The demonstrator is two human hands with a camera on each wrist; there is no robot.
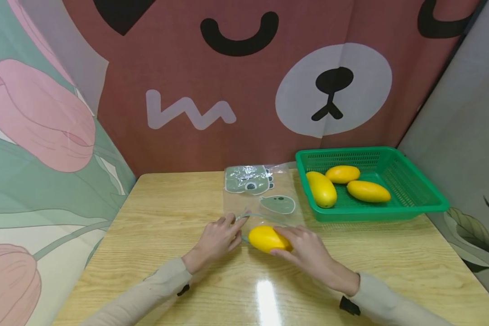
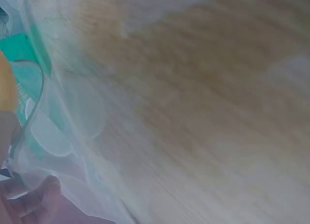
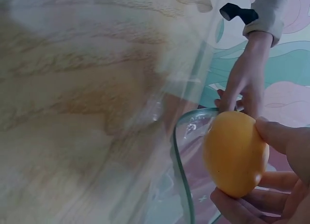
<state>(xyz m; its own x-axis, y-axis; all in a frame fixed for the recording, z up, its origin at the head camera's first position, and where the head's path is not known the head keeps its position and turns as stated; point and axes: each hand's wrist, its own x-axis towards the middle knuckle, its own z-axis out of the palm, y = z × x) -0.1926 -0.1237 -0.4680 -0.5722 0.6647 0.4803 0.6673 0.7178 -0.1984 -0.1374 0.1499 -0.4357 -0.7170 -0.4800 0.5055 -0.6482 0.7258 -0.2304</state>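
A clear zip-top plastic bag point(image 1: 256, 203) printed with green cartoon shapes lies on the table, its mouth towards me. At the left of that mouth my left hand point(image 1: 217, 237) holds the bag's edge between fingers and thumb. In the left wrist view its fingers point(image 2: 43, 195) show against the thin plastic. My right hand point(image 1: 309, 251) grips a yellow mango point(image 1: 266, 238) from its right side, thumb and fingers round it. From the right wrist, the mango point(image 3: 235, 153) overlaps the open mouth, whose green-edged rim point(image 3: 180, 161) bows outward beside it.
At the back right of the wooden table point(image 1: 167, 199) stands a green plastic basket point(image 1: 375, 212). Three more mangoes lie in it: one at the left wall point(image 1: 322, 190), one behind point(image 1: 342, 174), one nearer the middle point(image 1: 368, 191). Printed curtains point(image 1: 252, 86) hang behind and at both sides.
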